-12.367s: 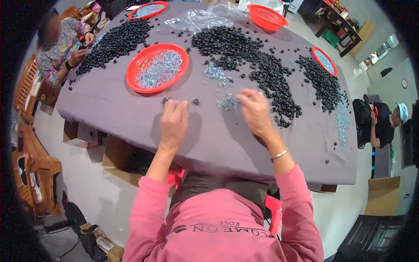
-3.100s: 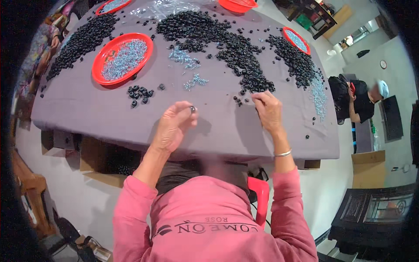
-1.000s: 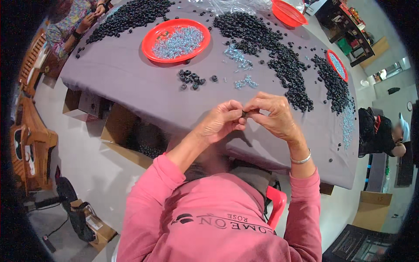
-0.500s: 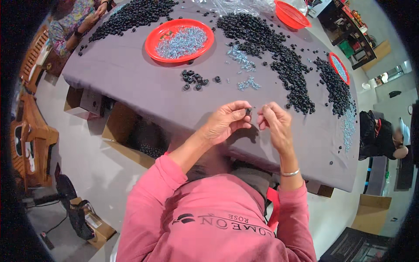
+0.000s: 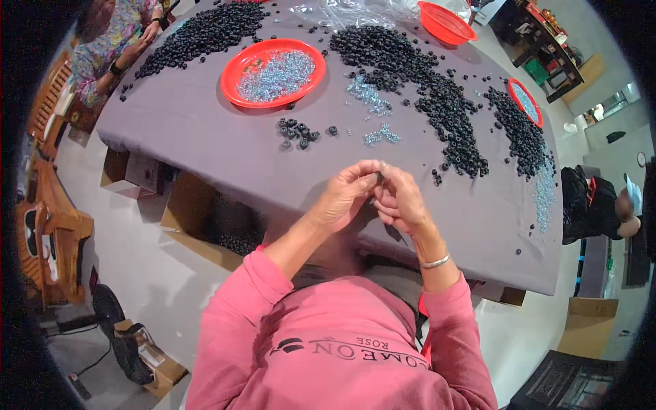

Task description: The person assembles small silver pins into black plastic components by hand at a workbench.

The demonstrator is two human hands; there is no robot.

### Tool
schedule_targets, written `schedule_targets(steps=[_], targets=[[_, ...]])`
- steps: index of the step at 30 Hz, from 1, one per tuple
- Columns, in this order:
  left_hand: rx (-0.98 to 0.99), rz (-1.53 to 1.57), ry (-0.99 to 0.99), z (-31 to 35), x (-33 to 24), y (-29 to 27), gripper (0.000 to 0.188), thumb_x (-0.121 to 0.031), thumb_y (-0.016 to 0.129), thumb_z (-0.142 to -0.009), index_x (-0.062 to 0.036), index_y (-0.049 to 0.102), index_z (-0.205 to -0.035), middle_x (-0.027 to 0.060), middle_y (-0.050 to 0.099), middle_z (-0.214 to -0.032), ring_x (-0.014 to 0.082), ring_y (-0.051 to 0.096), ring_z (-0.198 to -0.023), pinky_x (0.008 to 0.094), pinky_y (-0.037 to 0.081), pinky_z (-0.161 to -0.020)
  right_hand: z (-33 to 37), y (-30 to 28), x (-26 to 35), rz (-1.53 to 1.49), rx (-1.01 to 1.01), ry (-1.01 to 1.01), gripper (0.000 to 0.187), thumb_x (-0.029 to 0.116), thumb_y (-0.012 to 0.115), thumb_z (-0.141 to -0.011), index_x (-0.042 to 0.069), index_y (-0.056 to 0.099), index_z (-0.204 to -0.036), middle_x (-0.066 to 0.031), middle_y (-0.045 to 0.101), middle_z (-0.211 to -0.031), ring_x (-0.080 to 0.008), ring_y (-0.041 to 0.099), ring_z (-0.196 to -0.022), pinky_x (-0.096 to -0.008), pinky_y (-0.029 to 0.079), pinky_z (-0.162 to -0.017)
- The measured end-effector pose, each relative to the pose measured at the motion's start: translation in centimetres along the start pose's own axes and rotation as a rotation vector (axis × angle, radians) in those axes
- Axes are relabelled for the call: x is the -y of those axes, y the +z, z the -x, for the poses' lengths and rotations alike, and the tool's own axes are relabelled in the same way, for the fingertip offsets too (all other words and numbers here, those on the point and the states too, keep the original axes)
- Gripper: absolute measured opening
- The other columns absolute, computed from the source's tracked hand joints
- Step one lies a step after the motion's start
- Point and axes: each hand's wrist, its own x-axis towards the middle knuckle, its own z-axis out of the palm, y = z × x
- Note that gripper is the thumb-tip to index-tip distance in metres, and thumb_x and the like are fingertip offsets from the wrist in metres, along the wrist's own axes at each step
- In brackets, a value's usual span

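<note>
My left hand is closed in a pinch on a small black round part, which is mostly covered by fingers. Against it my right hand is closed too, fingertips meeting the left ones; whatever lies between them is hidden. Both hands hover over the near edge of the grey-covered table. Just beyond is a small group of black round parts with holes in their middles. To its right lie small clusters of shiny silvery-blue pieces.
A red plate carries more silvery pieces. Large heaps of black parts spread across the table. At the back stand a red bowl and clear plastic bags. Another person's hands are at the far left. Cardboard boxes sit under the table.
My right hand has moved left to meet my left hand, closing the gap between them. The black part, visible before, is now mostly covered. The whole view has shifted slightly.
</note>
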Motion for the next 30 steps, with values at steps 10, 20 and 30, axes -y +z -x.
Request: schedule_targets(steps=[10,20,30], targets=[[-0.126,0.012,0.070,0.2,1.0,0.2,0.017,-0.008,0.052,-0.091,-0.0047,0.056,-0.107,0.0023,0.060,-0.086,0.0105,0.059,-0.075,0.0242,0.050,-0.066,-1.0,0.6,-2.7,-0.168,-0.119,-0.078,0.036,0.040,0.050,-0.091,0.010,0.047,-0.072,0.0085,0.029,-0.053,-0.0019,0.024,-0.038,-0.0192,0.019,-0.034],[-0.139,-0.215,0.083,0.4,0.4,0.9,0.013,-0.007,0.054,-0.089,-0.0061,0.059,-0.102,-0.0021,0.057,-0.084,0.0059,0.056,-0.074,0.0207,0.050,-0.064,-0.4,0.2,-3.0,-0.321,-0.038,-0.072,0.033,0.036,0.049,-0.091,0.012,0.046,-0.069,0.0082,0.031,-0.051,-0.0027,0.025,-0.038,-0.0204,0.018,-0.034],[-0.233,-0.296,0.136,0.0,1.1,0.6,0.011,-0.008,0.060,-0.087,-0.0047,0.062,-0.097,-0.0006,0.059,-0.086,0.0079,0.058,-0.075,0.0232,0.051,-0.061,-1.0,0.1,-3.4,-0.261,-0.135,-0.101,0.031,0.035,0.048,-0.093,0.014,0.043,-0.070,0.0082,0.029,-0.050,-0.0026,0.025,-0.037,-0.0187,0.018,-0.033]])
